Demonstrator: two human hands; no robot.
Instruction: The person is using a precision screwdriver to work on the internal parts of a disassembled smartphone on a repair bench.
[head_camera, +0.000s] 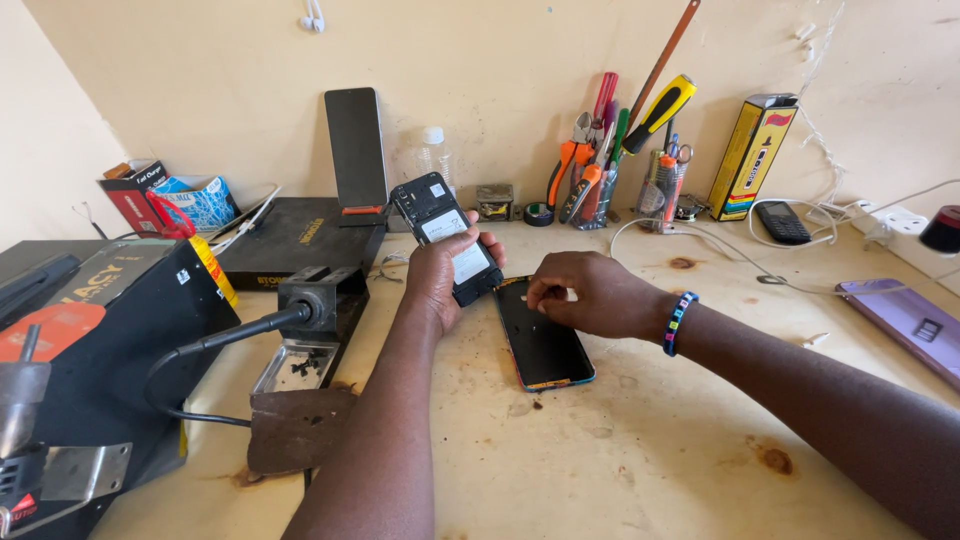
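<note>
— What is held?

— An opened phone body (447, 238), back cover off and battery label bared, is clasped in the left hand (447, 272), fingers wrapped round its lower end; it is tilted, long axis run up toward the wall.

— And the right hand (590, 295)?

— Its fingertips are pinched down on the upper end of a detached screen panel (543, 335), glossy black with a coloured rim, laid flat on the workbench (640, 450) just right of the phone body, below it. Its long axis is run toward the near edge. The right hand is nearer.

— Around them?

— Matte black equipment (100, 340) at the left edge; pliers and screwdrivers (600, 160) stood in a holder by the wall.
</note>
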